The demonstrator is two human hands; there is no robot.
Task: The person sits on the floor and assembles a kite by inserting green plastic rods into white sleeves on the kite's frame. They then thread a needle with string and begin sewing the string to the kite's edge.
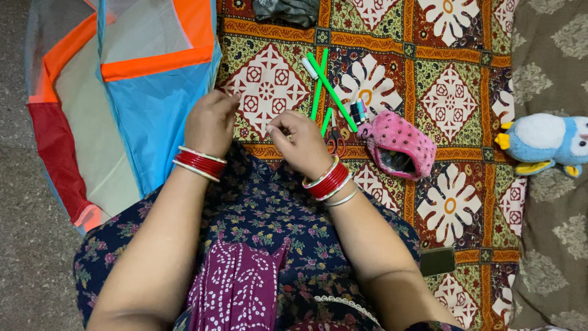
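Your right hand (303,144) is curled, fingertips pinched on something too small to tell, nearest the green pens (327,92) just beyond it, long axes pointing away from you, while your left hand (211,122) rests half-closed, apparently empty, on the quilt (453,92).

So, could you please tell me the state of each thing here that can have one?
Pink pouch: open, lying on the patterned mat.
Green pens: loose, crossed on the mat.
Left hand: fingers curled; contents hidden.
Right hand: fingertips pinched; contents hidden.
Plush bird: lying on its side.
Phone: screen dark.
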